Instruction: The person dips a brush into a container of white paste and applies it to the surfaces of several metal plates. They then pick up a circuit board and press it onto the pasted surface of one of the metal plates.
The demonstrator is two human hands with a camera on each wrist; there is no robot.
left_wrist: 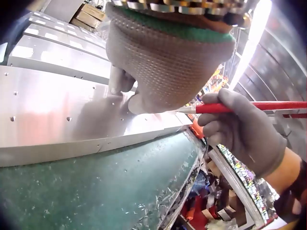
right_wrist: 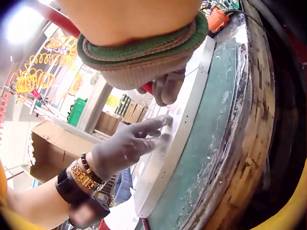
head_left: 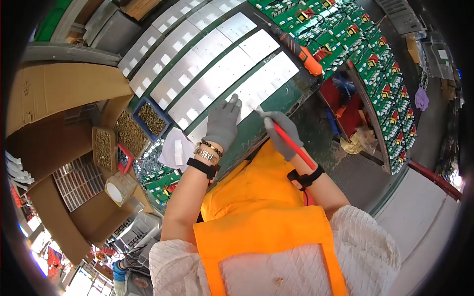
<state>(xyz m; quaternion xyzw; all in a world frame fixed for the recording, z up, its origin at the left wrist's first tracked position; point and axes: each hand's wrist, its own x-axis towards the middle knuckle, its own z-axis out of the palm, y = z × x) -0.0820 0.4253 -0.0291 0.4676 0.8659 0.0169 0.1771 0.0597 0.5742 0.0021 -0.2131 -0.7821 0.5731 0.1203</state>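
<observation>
My left hand (head_left: 223, 121), in a grey glove, rests on the nearest silver metal panel (head_left: 278, 75) with its fingers extended. In the right wrist view the fingertips of that left hand (right_wrist: 125, 147) touch the panel's bright top. My right hand (head_left: 285, 134), also gloved, grips a long red-handled brush (head_left: 295, 146). Its pale tip is down at the panel, just right of the left hand. In the left wrist view the fingers of the right hand (left_wrist: 244, 132) curl round the red handle, while the left hand partly hides the tip.
More metal panels with white patches (head_left: 173, 91) lie in rows behind. An orange power screwdriver (head_left: 310, 61) lies at the right end, beside many green circuit boards (head_left: 380, 93). A blue bin of screws (head_left: 150, 118) and cardboard boxes (head_left: 64, 91) stand left. The green bench edge (left_wrist: 96, 187) runs in front.
</observation>
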